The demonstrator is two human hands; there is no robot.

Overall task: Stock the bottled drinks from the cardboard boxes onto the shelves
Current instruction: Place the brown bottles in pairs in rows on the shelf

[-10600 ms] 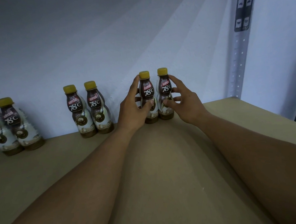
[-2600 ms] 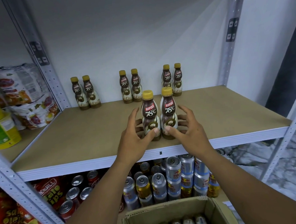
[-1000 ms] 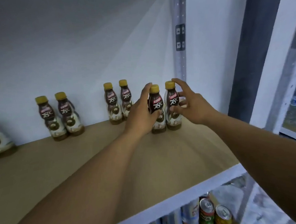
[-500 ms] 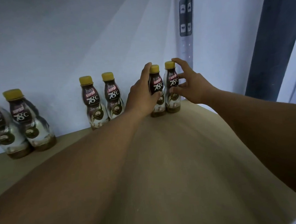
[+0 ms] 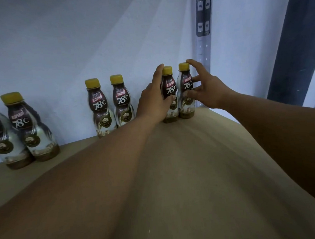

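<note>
Head view: we have both hands far out at the back of the tan fibreboard shelf (image 5: 201, 162), each on one brown-and-white plastic coffee bottle with a yellow screw cap. Our left hand (image 5: 152, 101) wraps the left bottle (image 5: 170, 88), thumb across its front, fingers up behind its neck; our right hand (image 5: 209, 91) pinches the right bottle (image 5: 186, 84) more loosely, fingers spread, forefinger tip on the cap, thumb low on the body. Both bottles stand upright, long axes vertical, side by side between the two grips, bases on the board, close before the white back wall (image 5: 74, 41). A grey metal upright (image 5: 203, 42) rises just outside the right hand. We judge the pair set down, so the coming move is release: each hand opens outward, away from the other, then draws back toward us along the board without tipping these tall narrow bottles. Neither hand is nearer; each has its own bottle. We count six bottles, three pairs along the wall: the gripped pair, a second pair (image 5: 123, 101) near, outside the left hand, and a third pair (image 5: 27, 123) well beyond that, its outer bottle cut by the frame edge. Two hands, one shelf board, no cardboard box in view
</note>
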